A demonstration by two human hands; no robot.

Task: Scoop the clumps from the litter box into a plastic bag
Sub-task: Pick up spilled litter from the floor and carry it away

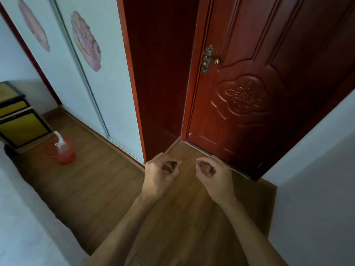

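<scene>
Yellow drawer fronts on a dark cabinet [13, 121] at far left, and just beside it one red bucket [64, 152] with something white [59, 140] poking out. It is tucked against the furniture, I'd say to keep the walkway free. Moving right, pale sliding panels [107, 83] carry two pink flower prints [34, 25], one on each panel. Wooden floor [96, 179] runs through the middle.

Now the hands, two of them, bare forearms reaching forward side by side over the floor. The left hand [159, 175] has its fingers curled in, thumb and forefinger meeting. The right hand [215, 175] mirrors it, close by but not touching. There's a small speckled spot at the tips of each, and I can't tell if that's something pinched or just a nail. Held level and facing each other like that, they look poised to start, not carrying a load.

Further right, one carved red door [249, 96] appears closed, with one brass handle [209, 58]. Then a white wall [317, 169].

Litter box, clumps, plastic bag: none in view, so the scooping looks not yet begun.
</scene>
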